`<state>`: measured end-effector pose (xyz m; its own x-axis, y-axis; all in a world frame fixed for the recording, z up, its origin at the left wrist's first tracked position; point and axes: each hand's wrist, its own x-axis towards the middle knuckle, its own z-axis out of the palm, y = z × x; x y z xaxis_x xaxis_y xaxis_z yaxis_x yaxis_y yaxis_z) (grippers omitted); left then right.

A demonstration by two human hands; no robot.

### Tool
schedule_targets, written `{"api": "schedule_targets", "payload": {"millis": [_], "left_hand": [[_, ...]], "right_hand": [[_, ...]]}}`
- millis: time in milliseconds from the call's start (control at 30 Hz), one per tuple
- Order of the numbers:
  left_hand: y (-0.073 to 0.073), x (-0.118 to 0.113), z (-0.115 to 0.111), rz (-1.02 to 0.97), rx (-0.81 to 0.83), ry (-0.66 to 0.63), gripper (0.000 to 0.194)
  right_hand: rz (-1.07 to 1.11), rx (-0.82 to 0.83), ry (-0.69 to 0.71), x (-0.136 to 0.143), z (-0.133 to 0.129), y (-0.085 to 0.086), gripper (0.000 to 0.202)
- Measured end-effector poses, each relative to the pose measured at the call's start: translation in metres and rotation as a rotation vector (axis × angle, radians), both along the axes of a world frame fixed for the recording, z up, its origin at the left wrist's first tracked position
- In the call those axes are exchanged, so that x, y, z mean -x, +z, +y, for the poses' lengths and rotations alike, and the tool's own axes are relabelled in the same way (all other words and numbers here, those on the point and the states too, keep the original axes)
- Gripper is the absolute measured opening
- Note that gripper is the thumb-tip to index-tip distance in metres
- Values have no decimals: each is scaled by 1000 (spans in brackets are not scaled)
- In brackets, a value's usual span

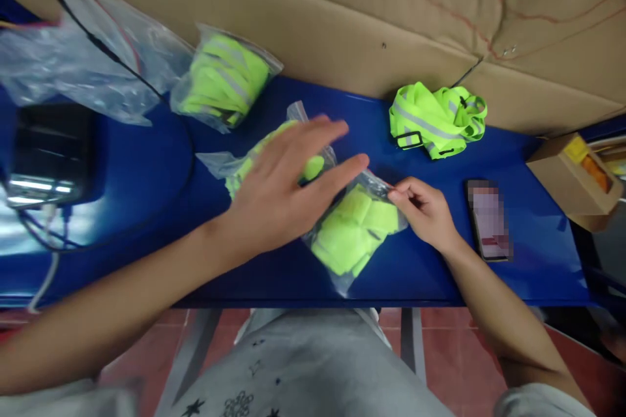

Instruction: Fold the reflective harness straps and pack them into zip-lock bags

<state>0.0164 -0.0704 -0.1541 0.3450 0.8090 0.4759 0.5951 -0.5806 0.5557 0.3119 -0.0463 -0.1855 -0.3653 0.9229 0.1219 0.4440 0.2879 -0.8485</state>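
Observation:
My right hand [424,212] pinches the upper right corner of a clear zip bag [343,283] with folded neon-yellow reflective strap [359,228] inside. Fingers spread and slightly blurred, my left hand [288,189] hovers over the left side of this bag and over a second bagged strap [239,172], which it partly hides. Whether the left hand touches either bag cannot be made out. Farther back lies another filled bag [227,81]. A loose neon-yellow strap bundle [435,118] with grey reflective stripes and a black buckle rests at the back right, outside any bag.
Clear plastic bags [98,58] lie at the back left, crossed by a black cable [141,78]. A black box-shaped device [53,150] with cables stands on the left. On the right are a phone [489,220] and a small cardboard box [574,176]. Cardboard [342,19] lines the blue table's back.

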Motion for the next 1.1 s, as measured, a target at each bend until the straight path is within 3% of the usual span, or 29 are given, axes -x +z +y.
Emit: {"api": "schedule_targets", "payload": {"millis": [133, 233, 333, 433, 500, 633, 767, 800, 867, 967, 1100], "left_hand": [[12, 27, 9, 347, 144, 238, 85], [6, 40, 11, 373, 163, 337, 85], [-2, 42, 13, 162, -134, 315, 78], [-8, 33, 12, -1, -474, 251, 81], [-12, 23, 9, -54, -536, 237, 83], [-20, 17, -4, -181, -417, 163, 93], [-9, 33, -9, -483, 17, -14, 117], [-3, 38, -8, -566, 130, -51, 111], [8, 46, -5, -624, 268, -97, 73], [17, 51, -1, -541, 255, -125, 17], [14, 49, -4, -598, 250, -153, 17]], "right_hand": [[-5, 72, -155, -6, 12, -7, 41], [-95, -116, -184, -9, 16, 2, 37], [-87, -309, -173, 2, 12, 21, 33], [113, -229, -19, 31, 0, 37, 37], [255, -183, 5, 54, -9, 41, 30], [356, -175, -143, 78, -21, 37, 4], [218, -318, -75, 75, -25, 34, 7], [186, -359, -40, 73, -25, 34, 10], [160, -403, 19, 68, -25, 34, 14], [170, -431, 84, 63, -27, 34, 17], [161, -451, 170, 61, -30, 37, 22]]}}
